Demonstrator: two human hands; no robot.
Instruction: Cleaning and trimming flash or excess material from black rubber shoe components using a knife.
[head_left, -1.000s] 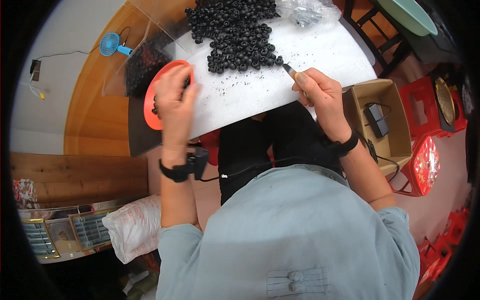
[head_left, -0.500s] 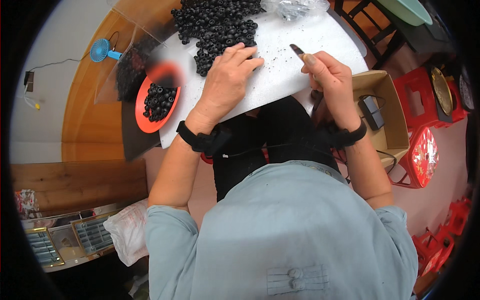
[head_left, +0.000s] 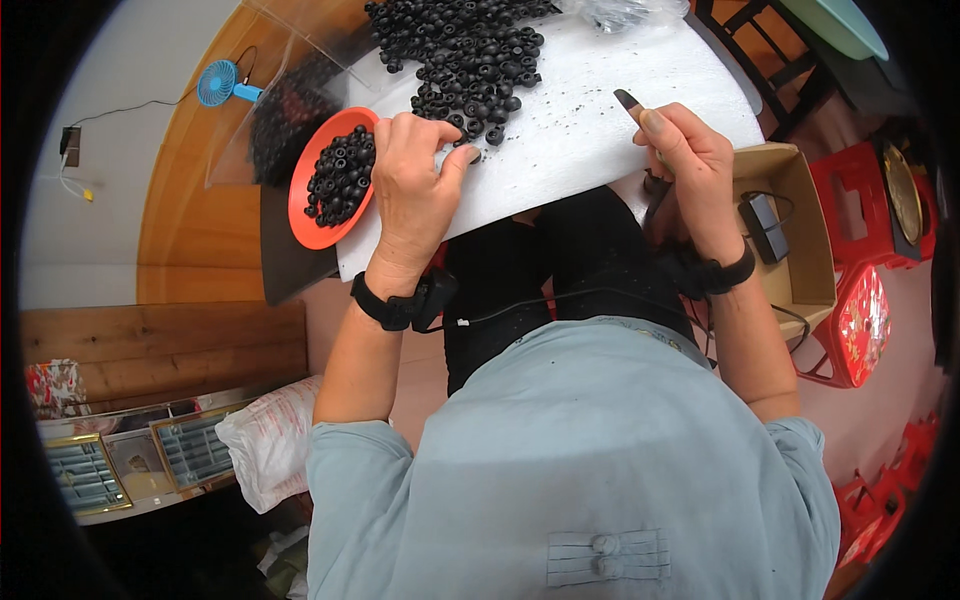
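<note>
Small black ring-shaped parts with holes are heaped (head_left: 470, 70) on the white tabletop (head_left: 590, 110). My left hand (head_left: 408, 180) is at the near edge of the heap, between it and the orange-red dish (head_left: 308, 232). Its fingers bend downward and the thumb stands apart from them; a black piece shows by the thumb tip. What lies under the palm is hidden. More of the black parts (head_left: 342, 175) fill the dish. To the right, over the table's near edge, my right hand (head_left: 690, 160) is closed round a small knife (head_left: 628, 101), its dark blade pointing up and left.
Clear plastic wrapping (head_left: 625, 12) lies at the far edge. A cardboard box (head_left: 800, 285) with a black adapter (head_left: 768, 228) stands right of my right forearm, near red stools (head_left: 850, 340). A blue fan (head_left: 217, 83) is at left. A cable (head_left: 530, 300) crosses my lap.
My left hand has moved left and toward me, from the heap to beside the dish, and its thumb now shows. My right hand still holds the knife. The whole view has shifted slightly.
</note>
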